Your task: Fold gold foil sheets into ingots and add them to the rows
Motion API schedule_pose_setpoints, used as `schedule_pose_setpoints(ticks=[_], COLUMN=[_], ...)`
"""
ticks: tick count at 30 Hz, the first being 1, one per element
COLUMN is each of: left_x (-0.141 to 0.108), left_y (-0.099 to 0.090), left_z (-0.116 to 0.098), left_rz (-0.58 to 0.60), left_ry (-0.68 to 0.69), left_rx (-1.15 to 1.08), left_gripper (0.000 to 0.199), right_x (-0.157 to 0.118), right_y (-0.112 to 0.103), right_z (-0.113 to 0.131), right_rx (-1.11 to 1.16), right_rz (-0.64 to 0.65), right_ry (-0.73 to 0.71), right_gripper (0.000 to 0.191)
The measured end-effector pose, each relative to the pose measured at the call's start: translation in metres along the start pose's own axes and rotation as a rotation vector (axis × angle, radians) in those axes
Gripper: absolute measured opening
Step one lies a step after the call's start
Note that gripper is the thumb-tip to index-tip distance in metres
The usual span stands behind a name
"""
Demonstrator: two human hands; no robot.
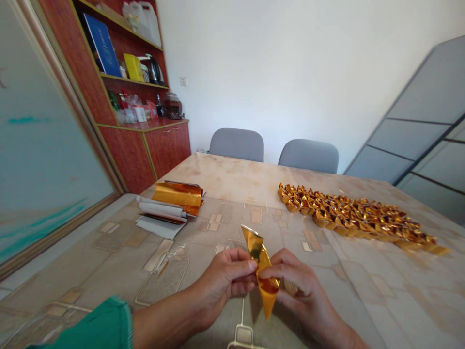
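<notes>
A shiny gold foil paper piece (pixel 269 303), folded to a point at both ends, is held above the near part of the table. My left hand (pixel 227 276) pinches its middle from the left, thumb on the foil. From the right, my right hand (pixel 300 281) grips the same piece, with fingertips pressed at its opening. Farther left lies a stack of curled gold foil sheets (pixel 178 194), with their grey-white backs showing. At the right, many finished-looking folded gold foil pieces (pixel 348 213) sit packed together in rows.
A patterned cloth covers the table (pixel 232 194). Two grey chairs (pixel 237 144) stand at its far side against the white wall. On the left are a red-brown cabinet (pixel 169 150) with filled shelves and a frosted glass panel (pixel 47 135).
</notes>
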State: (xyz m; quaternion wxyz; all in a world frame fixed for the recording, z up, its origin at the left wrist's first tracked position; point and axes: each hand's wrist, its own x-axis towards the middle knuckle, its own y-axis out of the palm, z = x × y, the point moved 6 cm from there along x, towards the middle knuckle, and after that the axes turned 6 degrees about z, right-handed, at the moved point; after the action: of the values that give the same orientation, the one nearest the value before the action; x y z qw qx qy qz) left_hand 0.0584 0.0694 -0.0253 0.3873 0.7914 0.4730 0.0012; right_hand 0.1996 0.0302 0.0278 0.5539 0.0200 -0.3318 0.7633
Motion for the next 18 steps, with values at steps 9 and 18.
schedule_pose_setpoints(ticks=[9, 18], left_x=[0.000, -0.003], left_y=[-0.001, 0.001], left_z=[-0.002, 0.002], left_rz=[-0.038, -0.002], left_ry=[-0.039, 0.026], left_rx=[-0.060, 0.043], left_gripper=[0.046, 0.046], right_x=[0.003, 0.001], right_y=[-0.005, 0.004], right_z=[0.014, -0.009], right_rx=[-0.226, 0.104], right_rz=[0.070, -0.081], right_ry=[-0.116, 0.145], right_gripper=[0.014, 0.018])
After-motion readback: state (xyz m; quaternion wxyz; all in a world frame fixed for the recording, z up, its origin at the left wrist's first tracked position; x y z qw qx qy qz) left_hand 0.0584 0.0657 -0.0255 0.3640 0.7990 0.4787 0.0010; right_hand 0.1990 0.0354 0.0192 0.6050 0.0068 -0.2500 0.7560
